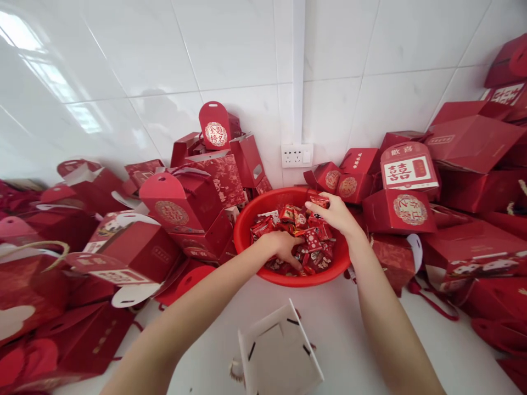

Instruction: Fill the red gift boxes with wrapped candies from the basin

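A round red plastic basket (242,241) holds many small red wrapped packets (313,240). My left hand (285,248) reaches down into the packets, its fingers spread among them. At the basket's right rear, my right hand (334,212) pinches a red packet (320,201) between thumb and fingers. In front of the basket stands an open box (280,354) with a white inside and nothing visible in it; a rope handle shows at its left side.
Red gift boxes are heaped on the left (135,249) and on the right (399,211) of the white table (346,340). Behind the basket is a tiled wall (242,49) with a white socket panel (297,156).
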Motion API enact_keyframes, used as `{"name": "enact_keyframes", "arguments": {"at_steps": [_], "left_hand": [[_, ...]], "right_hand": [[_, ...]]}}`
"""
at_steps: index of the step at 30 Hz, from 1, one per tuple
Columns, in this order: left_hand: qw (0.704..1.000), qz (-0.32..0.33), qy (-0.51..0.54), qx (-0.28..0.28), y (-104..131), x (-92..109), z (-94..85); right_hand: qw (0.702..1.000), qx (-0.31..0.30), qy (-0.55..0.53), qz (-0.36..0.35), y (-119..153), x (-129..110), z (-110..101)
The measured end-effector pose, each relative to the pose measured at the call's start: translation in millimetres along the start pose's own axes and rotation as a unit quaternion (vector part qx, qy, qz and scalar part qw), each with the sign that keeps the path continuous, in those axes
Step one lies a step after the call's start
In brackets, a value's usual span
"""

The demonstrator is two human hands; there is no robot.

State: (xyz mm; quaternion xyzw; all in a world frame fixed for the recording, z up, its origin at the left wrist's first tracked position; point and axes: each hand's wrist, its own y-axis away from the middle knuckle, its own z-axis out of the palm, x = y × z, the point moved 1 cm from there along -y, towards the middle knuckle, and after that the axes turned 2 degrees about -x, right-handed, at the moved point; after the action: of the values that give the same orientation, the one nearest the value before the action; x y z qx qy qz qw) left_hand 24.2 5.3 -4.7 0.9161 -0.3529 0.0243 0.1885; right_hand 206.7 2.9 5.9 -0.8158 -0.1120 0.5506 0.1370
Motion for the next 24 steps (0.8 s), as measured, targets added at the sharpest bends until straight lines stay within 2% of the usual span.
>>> {"name": "enact_keyframes", "arguments": {"at_steps": [3,9,12,18,24], "left_hand": [[0.996,-0.022,-0.064,-0.050,-2,6,2.1],[0.995,0.006,-0.083,-0.059,1,6,-5.6],[0.995,-0.004,-0.088,-0.040,2,6,-8.7],[0.995,-0.014,-0.088,0.052,0,2,-6.3],[0.998,-0.010,-0.018,0.063,-6,-2,0.0]], "right_hand": [[1.000,0.013,0.007,0.005,-1,3,0],[0.999,0.037,0.003,0.026,-5,13,-2],[0.998,0.054,-0.011,0.034,-9,19,-3],[0.993,0.099,-0.023,0.056,-15,28,-6],[0.991,0.113,0.001,0.067,-17,29,-7]]}}
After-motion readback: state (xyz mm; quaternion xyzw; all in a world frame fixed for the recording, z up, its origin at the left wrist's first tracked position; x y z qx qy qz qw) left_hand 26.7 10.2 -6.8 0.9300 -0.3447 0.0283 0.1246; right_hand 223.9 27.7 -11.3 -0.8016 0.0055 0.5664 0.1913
